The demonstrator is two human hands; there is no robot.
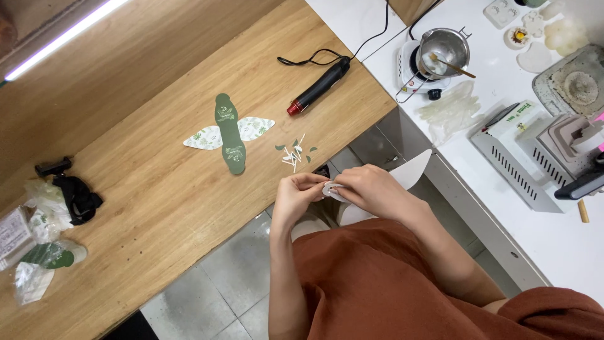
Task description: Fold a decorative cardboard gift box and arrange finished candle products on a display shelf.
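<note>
A person's left hand [296,192] and right hand [368,189] meet above the lap, fingers [316,182] pinched narrow on a small white disc [331,189] between both sets of fingertips. Just beyond the fingers, tiny leaf cutouts [294,153] lie on the wooden surface [157,182], with a green paper cross [229,133] farther off.

A person's left hand [296,195] and right hand [368,189] pinch a small white disc [329,188] just off the wooden table's [145,189] front edge. Green paper cutouts [229,133] lie mid-table; a black-and-red heat tool [318,86] rests near its right edge.
</note>
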